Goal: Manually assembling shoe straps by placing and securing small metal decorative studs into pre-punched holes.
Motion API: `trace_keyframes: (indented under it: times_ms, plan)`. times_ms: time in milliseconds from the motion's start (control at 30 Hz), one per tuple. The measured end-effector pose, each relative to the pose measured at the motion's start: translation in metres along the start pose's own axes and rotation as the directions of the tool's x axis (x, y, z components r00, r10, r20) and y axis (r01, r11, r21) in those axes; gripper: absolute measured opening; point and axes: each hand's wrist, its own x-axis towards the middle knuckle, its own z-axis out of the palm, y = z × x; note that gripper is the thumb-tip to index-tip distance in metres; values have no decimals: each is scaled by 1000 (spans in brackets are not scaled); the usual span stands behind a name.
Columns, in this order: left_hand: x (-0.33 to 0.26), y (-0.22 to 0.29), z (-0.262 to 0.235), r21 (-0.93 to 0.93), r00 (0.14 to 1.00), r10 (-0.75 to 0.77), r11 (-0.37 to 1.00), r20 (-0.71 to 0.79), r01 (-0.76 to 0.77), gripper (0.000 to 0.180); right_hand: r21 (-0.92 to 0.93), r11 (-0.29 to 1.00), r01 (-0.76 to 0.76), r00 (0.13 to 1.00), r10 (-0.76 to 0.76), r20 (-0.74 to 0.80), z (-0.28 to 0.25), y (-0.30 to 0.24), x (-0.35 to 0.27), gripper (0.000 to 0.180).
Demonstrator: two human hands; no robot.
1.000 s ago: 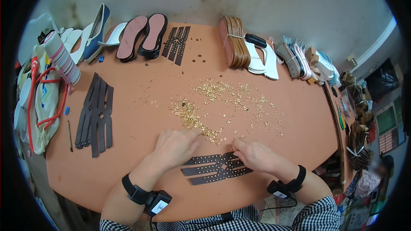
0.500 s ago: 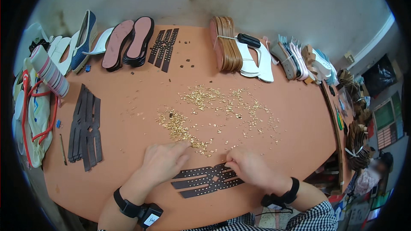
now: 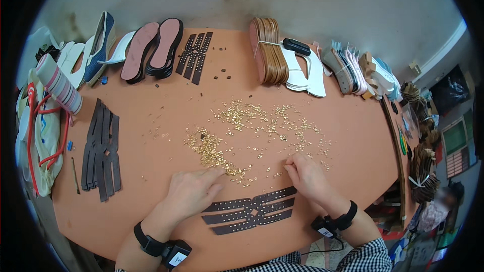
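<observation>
A: Picking studs, by the look of it. Both hands are down in the near edge of the gold scatter (image 3: 252, 131) on the worktop (image 3: 151, 116).

B: Holding anything?

A: The right hand (image 3: 305, 174) has its fingertips pinched together right at the studs, likely on one, though it is too small to tell. The left hand (image 3: 194, 190) lies loosely curled, index stretched toward the dense heap; I see nothing grasped in it.

B: And the strap piece?

A: The dark strap (image 3: 250, 210) lies flat just near of both hands, between the wrists, touching neither that I can see. Its rows already carry studs.

B: Which way does it run?

A: Long axis left to right, tilted a little: the right end sits farther, up by the right wrist, the left end nearer. The bands cross in the middle.

B: So the next move?

A: My guess: lift one stud cleanly out of the pile and bring it near to an open hole on the strap. That needs a fine pinch and the strap kept from sliding.
</observation>
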Motion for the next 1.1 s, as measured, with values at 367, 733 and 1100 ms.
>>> trace_keyframes:
  times_ms: [367, 733, 1100]
  plan:
    - [-6, -9, 8, 50, 1000, 4, 999, 18, -5, 30, -244, 968, 66, 989, -32, 143, -1, -6, 16, 13]
    - [-2, -6, 6, 82, 1000, -13, 997, 14, 12, 30, -324, 936, 138, 989, -113, 96, -1, -2, 17, 14]
    - [-3, -6, 6, 82, 999, -22, 996, 24, 20, 31, -56, 965, 256, 965, -251, 81, 10, -36, -54, 10]
